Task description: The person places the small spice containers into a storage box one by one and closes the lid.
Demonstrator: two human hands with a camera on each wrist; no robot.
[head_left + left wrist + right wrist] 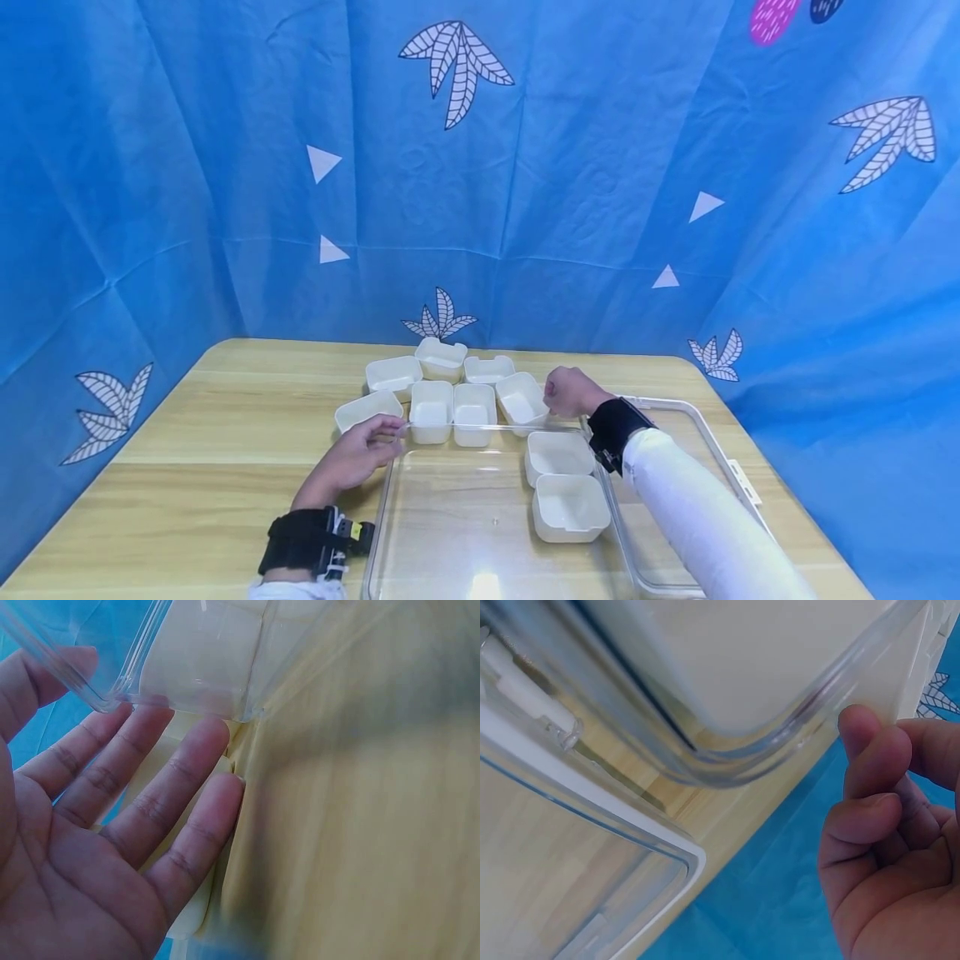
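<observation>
In the head view my right hand (pixel 573 392) pinches the right edge of a small cream plastic bin (pixel 522 397), which sits at an angle behind a clear plastic box (pixel 450 525). The right wrist view shows the curled fingers (pixel 862 817) at the bin's edge (pixel 889 686), beyond the box's rounded corner. My left hand (pixel 356 454) is at the far left corner of the clear box. Seen from the left wrist, its fingers (pixel 142 802) are extended against the box rim (pixel 180 705). Two cream bins, one nearer (pixel 572 508) and one farther (pixel 558 457), stand inside the box along its right side.
Several more cream bins (pixel 431 408) cluster behind the box, toward the back of the wooden table (pixel 150 492). A clear lid with a white rim (pixel 720 454) lies right of the box, under my right forearm. Blue patterned cloth (pixel 480 167) hangs around the table.
</observation>
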